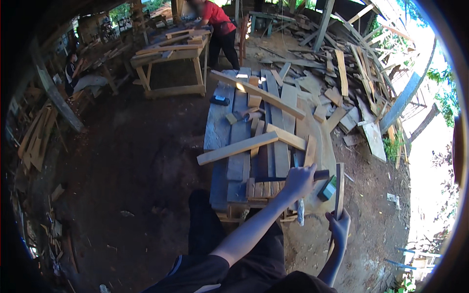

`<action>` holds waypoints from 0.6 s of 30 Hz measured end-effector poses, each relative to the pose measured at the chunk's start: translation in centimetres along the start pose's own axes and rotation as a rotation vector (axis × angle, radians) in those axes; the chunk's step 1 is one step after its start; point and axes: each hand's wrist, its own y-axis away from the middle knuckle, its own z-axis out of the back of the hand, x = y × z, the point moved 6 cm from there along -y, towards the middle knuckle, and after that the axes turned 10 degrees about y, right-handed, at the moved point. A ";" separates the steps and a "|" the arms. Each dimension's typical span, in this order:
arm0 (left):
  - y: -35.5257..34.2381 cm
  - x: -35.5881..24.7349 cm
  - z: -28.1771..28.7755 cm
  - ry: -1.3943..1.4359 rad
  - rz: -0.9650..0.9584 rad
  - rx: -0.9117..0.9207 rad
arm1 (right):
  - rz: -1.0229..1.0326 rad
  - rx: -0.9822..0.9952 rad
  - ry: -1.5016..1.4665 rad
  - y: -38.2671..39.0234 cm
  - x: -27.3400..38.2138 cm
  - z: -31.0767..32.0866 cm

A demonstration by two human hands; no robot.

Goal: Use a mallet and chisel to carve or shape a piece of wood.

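My left hand point(299, 183) is closed around a dark, rod-like tool point(320, 175) whose kind I cannot make out. One end sticks out to the right of the fist. In my right hand point(340, 225), a narrow wooden strip point(339, 188) stands roughly upright, gripped low down. Between the hands sits a green and dark block-shaped object point(327, 189). Left of my left hand, a row of small wooden blocks point(266, 189) lies at the near end of the plank-topped bench point(218, 129). Two pale battens, a long one point(239, 148) and a shorter one point(287, 136), meet farther up the bench.
A longer batten point(259, 93) crosses the bench's far end, near a small black object point(220, 100). Scrap boards point(337, 78) are heaped at the far right. Beyond, a person in red point(220, 22) stands by another wooden table point(168, 58); someone sits at the left point(73, 73).
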 end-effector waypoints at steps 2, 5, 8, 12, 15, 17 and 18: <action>-0.9 0.5 0.5 0.009 -0.018 -0.009 | -0.055 -0.065 -0.200 -0.9 1.1 0.5; -0.6 0.8 0.3 -0.028 -0.011 -0.011 | -0.113 -0.347 -0.801 -1.9 3.2 2.4; -0.9 0.6 0.1 -0.003 -0.029 -0.015 | -0.195 -0.427 -1.337 -2.7 4.7 2.0; -1.2 0.8 0.0 0.017 -0.031 -0.012 | -0.259 -0.179 -1.157 -1.1 5.2 -1.5; -1.2 0.9 -0.3 0.025 -0.041 -0.020 | -0.217 -0.213 -0.896 1.0 4.3 -4.3; -1.1 0.8 -0.2 0.031 -0.052 -0.020 | -0.151 -0.246 -0.761 2.5 3.5 -6.1; -0.9 0.8 0.1 0.017 -0.039 -0.022 | -0.123 -0.202 -0.723 3.4 3.8 -7.2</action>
